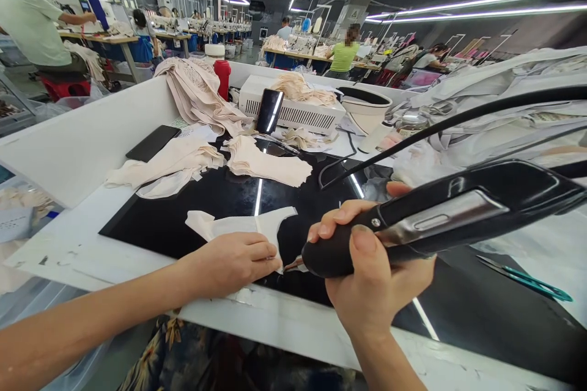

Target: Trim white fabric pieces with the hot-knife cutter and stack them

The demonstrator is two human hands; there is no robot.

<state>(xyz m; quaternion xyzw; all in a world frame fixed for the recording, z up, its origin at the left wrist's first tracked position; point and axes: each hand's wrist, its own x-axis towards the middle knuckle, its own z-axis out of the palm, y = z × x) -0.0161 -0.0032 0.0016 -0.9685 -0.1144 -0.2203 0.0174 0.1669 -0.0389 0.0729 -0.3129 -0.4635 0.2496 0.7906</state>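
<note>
My right hand (367,269) grips a black hand-held hot tool (440,214) with a metal tip and a black cord, its tip pointing left at a small cream fabric piece (243,226) on the black glass work surface (206,195). My left hand (233,263) lies flat on the near edge of that fabric piece, fingers pressing it down, just left of the tool's tip. Two stacks of similar cream fabric pieces, one (261,162) and another (169,165), lie further back on the glass.
A black phone (153,142) lies at the left, another phone (269,110) leans on a white box (293,111). Teal scissors (527,278) lie at the right. A white bowl (364,107), a red bottle (223,76) and heaped fabric stand behind. Other people work at distant tables.
</note>
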